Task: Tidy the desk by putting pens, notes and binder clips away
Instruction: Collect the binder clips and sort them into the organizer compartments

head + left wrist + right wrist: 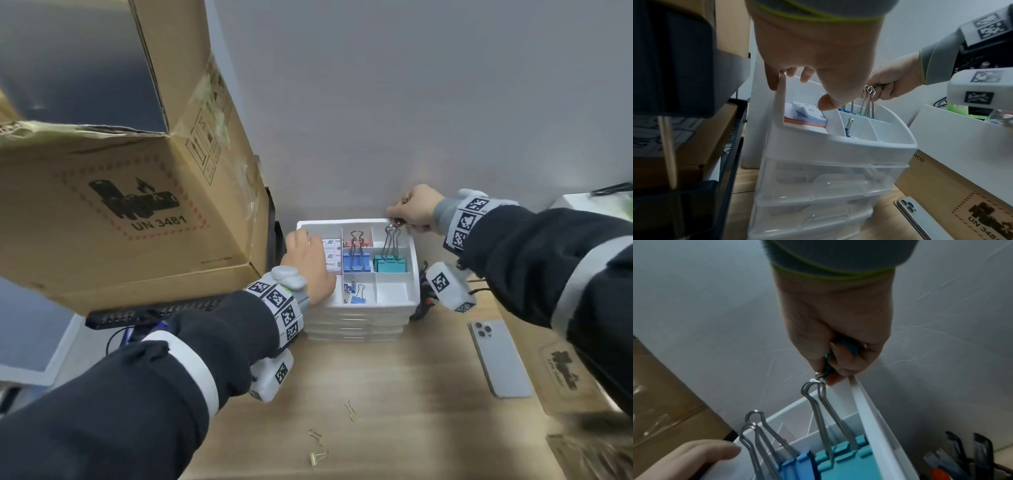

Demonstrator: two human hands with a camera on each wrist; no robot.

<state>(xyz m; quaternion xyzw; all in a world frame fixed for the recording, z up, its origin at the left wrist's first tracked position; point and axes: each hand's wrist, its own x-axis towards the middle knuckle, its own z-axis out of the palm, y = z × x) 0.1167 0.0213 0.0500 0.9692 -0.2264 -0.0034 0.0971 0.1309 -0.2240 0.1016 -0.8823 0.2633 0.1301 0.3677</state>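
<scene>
Three small gold clips [318, 445] lie loose on the desk [394, 394] near its front edge, well apart from both hands, so the job is not done. The right hand [412, 209] hovers over the back right corner of the tray [412, 274], fingers curled tight round a small teal clip [829, 365] that pokes out just above the wire handles of the big teal clips [390, 263] standing in the compartment below. The left hand [308, 263] steadies the tray from its left side: in the left wrist view its fingers hook over the left wall and the thumb presses on a divider, just above the notes [331, 255] in the left compartment. What could go wrong, as I judge it: the small clip hangs almost touching those tall wire handles, so a careless release could leave it snagged on them or bouncing over the tray's rim and down behind, since the hand sits close to the outer wall. The tray tops a stack of light clear drawers [818, 186], and a push from the right hand could shift it if the left lets go. The blue clips [356, 262] stand in the middle compartment, one more blue clip [359, 298] in front. A phone [500, 359] lies to the right.
</scene>
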